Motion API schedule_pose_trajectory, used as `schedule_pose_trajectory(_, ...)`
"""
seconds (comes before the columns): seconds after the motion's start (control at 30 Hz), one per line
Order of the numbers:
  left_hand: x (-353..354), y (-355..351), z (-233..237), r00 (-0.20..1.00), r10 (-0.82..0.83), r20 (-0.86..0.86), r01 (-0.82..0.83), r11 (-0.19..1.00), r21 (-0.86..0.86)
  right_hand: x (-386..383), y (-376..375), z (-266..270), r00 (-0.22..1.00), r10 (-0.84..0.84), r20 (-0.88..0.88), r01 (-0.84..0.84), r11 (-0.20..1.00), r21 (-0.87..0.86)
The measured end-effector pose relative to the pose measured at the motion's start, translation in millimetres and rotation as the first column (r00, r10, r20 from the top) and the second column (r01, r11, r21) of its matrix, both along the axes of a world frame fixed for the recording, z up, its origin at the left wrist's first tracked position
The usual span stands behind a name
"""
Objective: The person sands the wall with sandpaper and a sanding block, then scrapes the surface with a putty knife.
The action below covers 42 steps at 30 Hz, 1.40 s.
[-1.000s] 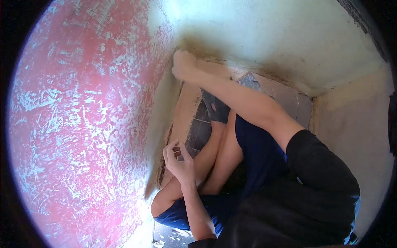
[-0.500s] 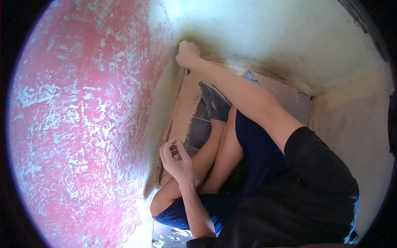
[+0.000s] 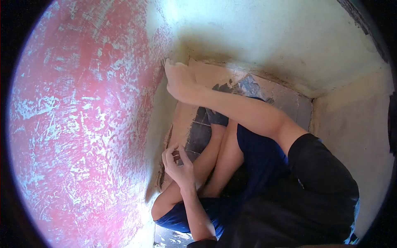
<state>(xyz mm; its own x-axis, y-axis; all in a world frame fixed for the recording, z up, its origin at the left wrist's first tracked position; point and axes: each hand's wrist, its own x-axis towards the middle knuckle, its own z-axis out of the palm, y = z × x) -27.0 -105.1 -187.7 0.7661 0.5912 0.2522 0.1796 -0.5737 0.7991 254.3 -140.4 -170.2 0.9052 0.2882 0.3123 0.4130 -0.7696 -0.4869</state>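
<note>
My right hand (image 3: 180,82) is closed against the edge of the pink and white wall (image 3: 91,124), near the corner. A thin dark edge of something shows at its fingertips, too small to make out. Lower down, my left hand (image 3: 178,166) hangs in front of my bent leg, its fingers curled but apart, with nothing visible in it. Along the pink wall's edge runs a bare pale strip (image 3: 156,128), beside both hands.
Pale walls (image 3: 264,33) meet the dusty floor (image 3: 206,72) ahead and at the right (image 3: 351,124). Dark tiles (image 3: 199,134) and a bluish patch (image 3: 249,86) show on the floor. My crossed legs (image 3: 225,159) lie below my right arm.
My right hand has moved down and slightly left, from the corner to the edge of the pink wall. My left hand has barely shifted.
</note>
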Motion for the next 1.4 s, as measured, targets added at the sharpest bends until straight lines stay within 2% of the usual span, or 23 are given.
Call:
schedule_pose_trajectory(0.03,3.0,-0.2,1.6,1.0,0.003,0.011,-0.003,1.0,0.009,-4.0,0.3,-4.7,0.993,0.006,0.122,-0.008,1.0,0.018)
schedule_pose_trajectory(0.07,-1.7,-0.8,4.6,1.0,0.001,0.012,-0.001,1.0,0.02,4.4,-6.3,-1.2,0.995,0.003,0.1,-0.005,1.0,0.02)
schedule_pose_trajectory(0.13,-6.9,2.9,0.7,1.0,0.008,0.006,-0.008,0.999,0.036,53.9,-18.9,32.2,0.899,0.062,-0.434,-0.012,0.993,0.115)
schedule_pose_trajectory(0.2,-3.8,3.3,-2.8,1.0,0.016,0.015,-0.016,0.999,0.038,44.9,-8.8,26.8,0.94,-0.017,-0.341,0.039,0.998,0.059)
schedule_pose_trajectory(0.27,-2.8,3.9,-6.3,1.0,0.012,0.027,-0.013,0.998,0.067,-17.2,1.0,18.2,0.998,-0.025,0.06,0.025,1.0,-0.009)
schedule_pose_trajectory(0.3,0.7,4.4,-5.7,1.0,0.011,0.023,-0.013,0.998,0.066,-27.2,-0.7,6.9,0.945,0.065,0.321,-0.104,0.989,0.107)
schedule_pose_trajectory(0.33,3.8,4.4,-3.0,1.0,0.004,0.028,-0.006,0.997,0.083,-16.6,2.7,2.7,0.947,0.066,0.313,-0.104,0.989,0.107)
schedule_pose_trajectory(0.4,-5.5,1.8,-2.4,1.0,-0.013,0.009,0.012,0.995,0.102,19.6,5.0,8.0,0.988,-0.141,-0.062,0.14,0.99,-0.02)
schedule_pose_trajectory(0.47,-4.7,4.3,-7.7,1.0,-0.012,0.024,0.009,0.996,0.089,55.2,-26.2,34.9,0.928,0.014,-0.373,0.017,0.997,0.08)
schedule_pose_trajectory(0.6,-6.8,9.3,-10.7,1.0,-0.013,0.026,0.011,0.998,0.064,51.3,-33.1,18.2,0.965,-0.044,-0.258,0.093,0.979,0.179)
schedule_pose_trajectory(0.67,-1.7,8.0,-6.5,1.0,-0.019,0.013,0.018,0.997,0.078,7.4,-32.1,21.3,0.978,0.157,-0.138,-0.103,0.936,0.335)
schedule_pose_trajectory(0.7,0.8,8.0,-7.3,1.0,-0.018,0.016,0.017,0.996,0.085,3.4,-28.1,20.2,0.978,0.159,-0.135,-0.105,0.934,0.341)
schedule_pose_trajectory(0.77,-0.6,9.3,-13.8,0.999,-0.042,0.022,0.039,0.992,0.118,-5.5,-16.4,12.7,0.998,0.029,0.056,-0.046,0.941,0.336)
schedule_pose_trajectory(0.83,-5.5,9.2,-21.0,1.0,-0.024,-0.001,0.024,0.997,0.075,39.9,-19.6,-2.7,0.992,-0.102,-0.078,0.116,0.971,0.211)
schedule_pose_trajectory(0.9,-3.6,10.6,-16.3,0.999,0.01,-0.048,-0.008,0.999,0.045,106.9,-19.3,-54.9,0.911,-0.007,-0.412,0.256,0.793,0.553)
schedule_pose_trajectory(0.97,-4.3,11.2,-14.9,0.999,0.028,-0.027,-0.027,0.999,0.045,122.1,-36.4,-60.8,0.833,0.22,-0.507,0.388,0.42,0.82)
schedule_pose_trajectory(1.0,-4.9,11.7,-16.7,0.999,0.027,-0.019,-0.026,0.999,0.027,114.2,-48.5,-48.4,0.833,0.237,-0.5,0.376,0.42,0.826)
schedule_pose_trajectory(1.07,-3.9,12.0,-20.2,0.999,0.03,-0.029,-0.03,0.999,0.015,86.8,-80.3,-7.9,0.693,0.436,-0.574,0.447,0.364,0.817)
schedule_pose_trajectory(1.1,-1.5,10.4,-20.5,0.999,0.013,-0.04,-0.013,1.0,0.002,83.0,-87.0,0.2,0.698,0.44,-0.566,0.437,0.365,0.822)
schedule_pose_trajectory(1.17,2.2,9.2,-21.2,0.999,0.009,-0.042,-0.009,1.0,0.0,73.6,-89.3,17.0,0.619,0.641,-0.454,0.414,0.225,0.882)
schedule_pose_trajectory(1.27,5.5,9.1,-26.4,0.999,-0.045,-0.018,0.046,0.998,0.052,32.0,-72.7,35.4,0.685,0.674,-0.278,0.291,0.098,0.952)
schedule_pose_trajectory(1.37,3.2,13.5,-36.0,0.995,-0.055,-0.079,0.057,0.998,0.023,-5.3,-71.3,41.4,0.539,0.797,-0.273,0.253,0.155,0.955)
schedule_pose_trajectory(1.4,2.8,14.6,-41.2,0.997,-0.055,-0.06,0.047,0.991,-0.129,-17.2,-71.6,35.8,0.526,0.805,-0.274,0.253,0.159,0.954)
